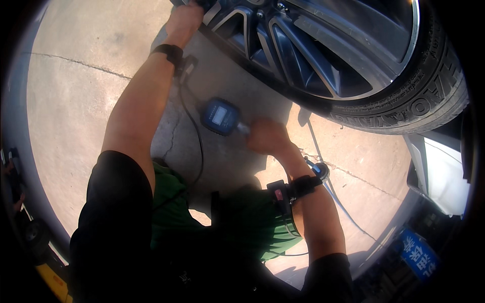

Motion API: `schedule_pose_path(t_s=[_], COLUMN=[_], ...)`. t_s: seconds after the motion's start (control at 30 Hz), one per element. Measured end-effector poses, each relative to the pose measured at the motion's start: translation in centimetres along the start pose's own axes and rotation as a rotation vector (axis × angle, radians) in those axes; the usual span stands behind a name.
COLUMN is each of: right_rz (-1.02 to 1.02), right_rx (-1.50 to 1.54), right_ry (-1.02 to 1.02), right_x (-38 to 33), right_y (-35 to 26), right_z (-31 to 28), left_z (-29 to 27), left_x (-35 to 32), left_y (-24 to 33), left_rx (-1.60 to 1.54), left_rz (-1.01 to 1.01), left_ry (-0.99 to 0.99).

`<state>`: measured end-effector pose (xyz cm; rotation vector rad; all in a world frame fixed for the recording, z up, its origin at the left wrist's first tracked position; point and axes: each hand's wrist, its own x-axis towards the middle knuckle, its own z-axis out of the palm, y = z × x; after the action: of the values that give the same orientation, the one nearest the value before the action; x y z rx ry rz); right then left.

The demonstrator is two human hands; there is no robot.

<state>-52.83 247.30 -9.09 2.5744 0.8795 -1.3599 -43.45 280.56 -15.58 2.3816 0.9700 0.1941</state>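
Note:
My right hand [268, 136] is closed around the metal neck of a tyre pressure gauge [219, 116], with a blue-black rubber casing and a lit digital screen facing up. At the upper edge, my left hand [185, 21] is curled beside the tyre and the wheel rim. Its fingertips run into the dark picture edge, so what they hold is hidden. The grey multi-spoke alloy wheel [313, 55] stands upright, with its black tyre [429, 101] curving round it at the right. A thin black cable [201, 156] hangs in a curve below my left wrist.
Cracked concrete floor [76, 111] lies in sun and shade. Near my right forearm, a blue hose [341, 204] crosses the floor, close to a round dark piece [321, 170]. White bodywork [442, 174] and a blue sign [419, 254] are at the right. Part of a yellow object [53, 282] shows lower left.

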Motion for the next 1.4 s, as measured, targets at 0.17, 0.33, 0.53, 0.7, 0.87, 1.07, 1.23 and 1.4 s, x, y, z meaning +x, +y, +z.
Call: schedule_pose_path(t_s=[0.17,0.33,0.53,0.7,0.87,1.07,1.23,1.4], right_rz=[-0.006,-0.008,0.003,-0.002,-0.005,-0.044,-0.05,-0.04], right_rx=[-0.002,0.008,0.013,0.016,0.01,-0.023,-0.026,-0.022], right_ry=[0.014,0.008,-0.006,0.003,0.008,0.049,0.032,0.056], right_x=[0.1,0.1,-0.1,-0.1,0.1,0.3,0.1,0.0], right_y=[0.2,-0.1,0.1,-0.1,0.0,0.6,0.4,0.4], right_z=[0.1,0.0,-0.1,-0.2,0.1,0.9,0.5,0.6], left_z=[-0.6,-0.7,-0.5,-0.6,-0.2,-1.0,-0.7,-1.0], left_x=[-0.8,-0.6,-0.9,-0.7,-0.3,-0.8,-0.6,-0.8], left_y=[1.3,1.2,1.5,0.9,0.8,1.5,1.0,1.6], left_rx=[-0.08,-0.069,-0.098,-0.058,-0.046,-0.056,-0.033,-0.069], left_rz=[-0.081,-0.115,-0.1,-0.051,-0.058,-0.076,-0.068,-0.099], left_ry=[-0.027,-0.029,-0.02,-0.002,0.003,-0.034,0.037,-0.057])
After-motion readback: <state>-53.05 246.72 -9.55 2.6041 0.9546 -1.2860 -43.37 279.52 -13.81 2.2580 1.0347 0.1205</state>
